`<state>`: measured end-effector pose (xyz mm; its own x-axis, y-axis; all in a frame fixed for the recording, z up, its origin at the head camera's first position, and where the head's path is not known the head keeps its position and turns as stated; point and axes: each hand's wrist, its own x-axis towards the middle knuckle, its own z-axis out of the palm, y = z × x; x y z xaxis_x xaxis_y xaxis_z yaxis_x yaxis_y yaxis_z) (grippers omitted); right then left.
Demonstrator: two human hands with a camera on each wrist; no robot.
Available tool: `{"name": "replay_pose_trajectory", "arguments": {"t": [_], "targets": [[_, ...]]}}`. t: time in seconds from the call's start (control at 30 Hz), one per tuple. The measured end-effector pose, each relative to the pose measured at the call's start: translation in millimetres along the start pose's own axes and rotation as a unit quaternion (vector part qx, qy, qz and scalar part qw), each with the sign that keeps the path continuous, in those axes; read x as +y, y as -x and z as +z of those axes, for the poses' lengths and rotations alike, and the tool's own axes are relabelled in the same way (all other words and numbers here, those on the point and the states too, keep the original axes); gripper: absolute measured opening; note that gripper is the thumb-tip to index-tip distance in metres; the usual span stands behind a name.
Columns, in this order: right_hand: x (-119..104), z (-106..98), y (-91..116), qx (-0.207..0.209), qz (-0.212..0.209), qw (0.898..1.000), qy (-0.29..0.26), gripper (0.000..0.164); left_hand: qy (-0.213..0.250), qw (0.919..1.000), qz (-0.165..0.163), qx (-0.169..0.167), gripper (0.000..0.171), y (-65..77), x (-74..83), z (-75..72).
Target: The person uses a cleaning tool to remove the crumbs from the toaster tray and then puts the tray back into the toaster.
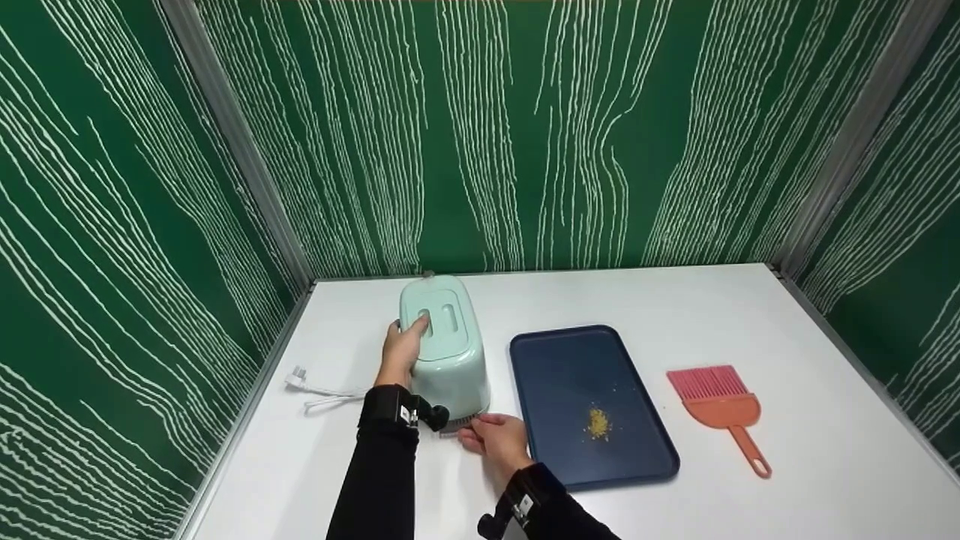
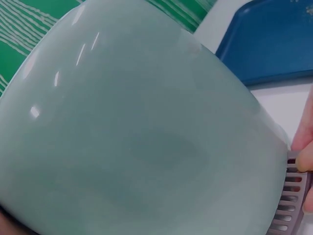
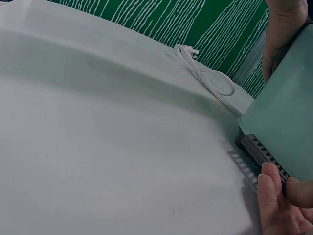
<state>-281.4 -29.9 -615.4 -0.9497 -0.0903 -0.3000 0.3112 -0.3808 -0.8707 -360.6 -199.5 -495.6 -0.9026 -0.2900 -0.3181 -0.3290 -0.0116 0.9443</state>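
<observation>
A mint-green toaster (image 1: 444, 330) with two slots on top stands left of centre on the white table. My left hand (image 1: 402, 349) grips its left side, the thumb at the edge of a slot. At the toaster's near bottom edge my right hand (image 1: 496, 441) pinches a grey slotted crumb tray (image 3: 261, 151) between thumb and fingers. Only a narrow part of this crumb tray sticks out past the toaster body in the left wrist view; how far it reaches underneath is hidden.
Right of the toaster lies a dark blue tray (image 1: 562, 375) with a small heap of yellow crumbs (image 1: 598, 424). Farther right is an orange brush (image 1: 724, 410) with pink bristles. A white power cord (image 1: 330, 391) with its plug runs out to the left.
</observation>
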Motion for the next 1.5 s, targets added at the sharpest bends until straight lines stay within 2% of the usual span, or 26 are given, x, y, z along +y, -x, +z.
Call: {"name": "replay_pose_trajectory", "arguments": {"t": [0.17,0.33,0.47,0.53,0.57,0.63,0.67,0.77,0.87,1.0,1.1,1.27,1.43,1.5], "targets": [[-0.4,-0.1,-0.3,0.0,-0.005,1.0,0.006,0.027,0.008,1.0,0.002,-0.003,0.08,-0.4,0.0,1.2],[-0.9,-1.3,1.9,-0.001,-0.002,0.999,0.037,0.025,0.014,0.9999,0.002,-0.009,0.08,1.8,-2.0,0.5],[-8.9,-5.2,2.9,-0.019,-0.011,0.995,0.093,0.022,0.02,0.9997,0.003,-0.01,0.08,2.6,-2.5,0.3],[-16.5,-7.1,3.0,-0.03,-0.022,0.99,0.138,0.02,0.02,0.9998,0.005,-0.008,0.081,2.2,-2.2,0.4],[-20.8,-7.7,3.0,-0.033,-0.032,0.984,0.175,0.02,0.02,0.9998,0.005,-0.007,0.081,1.8,-2.1,0.5],[-29.4,-8.2,3.5,-0.029,-0.056,0.967,0.248,0.026,0.017,0.9998,0.003,-0.005,0.081,1.2,-1.9,0.2],[-33.3,-8.2,3.6,-0.022,-0.078,0.952,0.296,0.031,0.017,0.9998,0.004,-0.005,0.081,0.9,-1.7,0.1],[-41.8,-6.4,3.6,0.019,-0.143,0.892,0.428,0.056,0.015,0.9999,0.005,-0.003,0.081,0.6,-1.3,-0.1],[-43.5,-4.6,2.6,0.047,-0.198,0.838,0.505,0.085,0.013,0.9998,0.009,-0.007,0.08,0.7,-1.1,0.5],[-37.1,-4.4,1.2,0.034,-0.243,0.806,0.538,0.104,0.011,0.9998,0.01,-0.012,0.08,1.6,-1.2,1.0],[-30.2,-5.4,-0.1,0.026,-0.275,0.782,0.558,0.108,0.011,0.9998,0.011,-0.012,0.08,2.2,-1.4,1.0],[-22.3,-5.4,-4.8,0.039,-0.303,0.741,0.598,0.111,0.004,0.9999,0.016,-0.005,0.08,2.0,-1.1,0.9],[-22.7,-6.5,-11.6,0.043,-0.308,0.719,0.621,0.107,0.002,0.9999,0.012,0.0,0.081,2.8,-1.4,-0.7],[-24.3,-7.7,-13.3,0.042,-0.309,0.716,0.625,0.105,0.003,0.9999,0.011,-0.002,0.081,3.3,-1.1,-0.7]]}}
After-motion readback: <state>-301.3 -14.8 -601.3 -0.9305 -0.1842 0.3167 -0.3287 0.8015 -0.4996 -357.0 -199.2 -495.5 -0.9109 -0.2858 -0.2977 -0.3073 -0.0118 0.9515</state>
